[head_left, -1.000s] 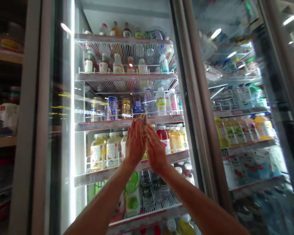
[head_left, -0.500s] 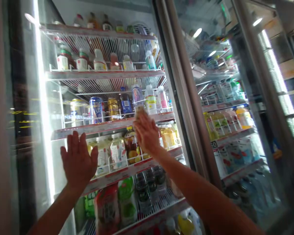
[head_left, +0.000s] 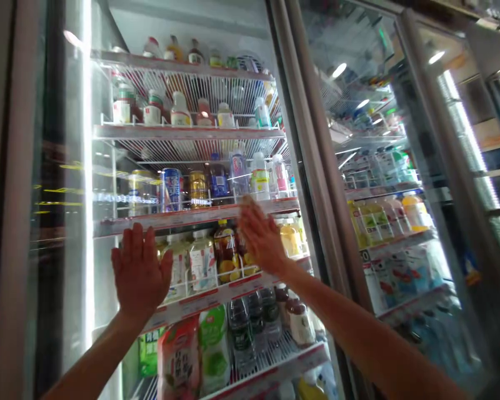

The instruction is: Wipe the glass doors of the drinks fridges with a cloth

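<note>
My left hand [head_left: 140, 272] is raised flat with its fingers stretched, at the left of the glass door of a drinks fridge. Behind it stand juice bottles [head_left: 203, 261] with fruit on their labels. My right hand [head_left: 260, 236] is also flat, fingers extended and leaning up to the left, in front of the middle shelf edge [head_left: 183, 218]. It is blurred by motion. A pale patch shows at its fingertips, too smeared to make out. Beyond the right hand are a clear bottle with a yellow-green label [head_left: 259, 176] and a blue can [head_left: 171, 190].
A metal door frame [head_left: 312, 128] runs down right of my right hand, with another glass-doored fridge section beyond. A bright light strip [head_left: 86, 166] borders the left side. Red and green packs [head_left: 214, 350] and dark-capped bottles [head_left: 240, 330] stand on the lower shelf.
The view has shifted, so the shelves sit farther right in the picture. My right hand has moved a little right and down; my left hand stays flat in much the same place.
</note>
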A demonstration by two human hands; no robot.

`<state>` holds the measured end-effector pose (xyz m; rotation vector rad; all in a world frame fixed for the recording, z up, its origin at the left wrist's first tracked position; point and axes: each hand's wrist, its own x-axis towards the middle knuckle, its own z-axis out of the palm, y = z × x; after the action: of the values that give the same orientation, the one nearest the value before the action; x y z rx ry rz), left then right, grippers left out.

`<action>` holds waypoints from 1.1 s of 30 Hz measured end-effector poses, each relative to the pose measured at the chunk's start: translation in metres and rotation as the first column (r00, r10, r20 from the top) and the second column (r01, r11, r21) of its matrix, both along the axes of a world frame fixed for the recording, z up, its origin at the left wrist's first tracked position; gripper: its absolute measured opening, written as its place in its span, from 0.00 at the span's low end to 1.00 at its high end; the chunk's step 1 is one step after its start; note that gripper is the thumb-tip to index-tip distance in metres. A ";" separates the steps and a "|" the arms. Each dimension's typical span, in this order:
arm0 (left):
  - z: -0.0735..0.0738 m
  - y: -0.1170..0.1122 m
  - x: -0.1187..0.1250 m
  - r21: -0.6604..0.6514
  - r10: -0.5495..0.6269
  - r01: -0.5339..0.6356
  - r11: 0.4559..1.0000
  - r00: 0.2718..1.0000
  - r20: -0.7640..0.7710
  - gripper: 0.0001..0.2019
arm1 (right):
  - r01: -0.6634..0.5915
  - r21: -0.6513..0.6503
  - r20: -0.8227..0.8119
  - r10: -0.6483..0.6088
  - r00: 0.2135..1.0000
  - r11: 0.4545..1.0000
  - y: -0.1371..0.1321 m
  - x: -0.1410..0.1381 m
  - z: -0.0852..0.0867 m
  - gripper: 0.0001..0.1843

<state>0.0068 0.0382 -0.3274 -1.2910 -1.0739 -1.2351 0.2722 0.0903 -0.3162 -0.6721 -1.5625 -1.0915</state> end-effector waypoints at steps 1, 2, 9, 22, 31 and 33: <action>0.000 0.001 0.000 0.002 -0.004 0.004 1.000 1.000 -0.002 0.30 | 0.009 -0.009 -0.141 -0.010 0.990 1.000 0.005 0.017 0.007 0.23; 0.000 0.001 0.000 0.010 -0.005 0.006 1.000 1.000 -0.009 0.30 | 0.014 -0.016 -0.292 -0.018 0.956 1.000 0.010 0.033 0.018 0.25; -0.002 0.004 -0.004 0.065 0.014 -0.011 0.998 0.999 -0.051 0.30 | 0.031 0.031 -0.215 -0.023 0.976 0.999 0.008 0.004 0.048 0.25; -0.002 0.001 -0.018 0.085 0.081 -0.069 0.994 0.985 -0.154 0.31 | 0.006 0.049 -0.087 -0.002 0.996 0.999 0.001 -0.017 0.080 0.25; -0.004 0.001 -0.017 0.090 0.114 -0.102 0.991 0.983 -0.141 0.33 | -0.044 -0.051 -0.423 0.019 0.906 0.998 0.006 0.005 0.113 0.28; -0.004 0.002 -0.017 0.095 0.113 -0.100 0.990 0.984 -0.140 0.33 | -0.047 -0.042 -0.277 0.034 0.960 0.998 0.002 -0.020 0.108 0.27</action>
<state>-0.0105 0.0401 -0.3312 -1.2210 -0.9610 -1.0796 0.2524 0.0919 -0.2084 -0.7868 -1.3586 -0.8890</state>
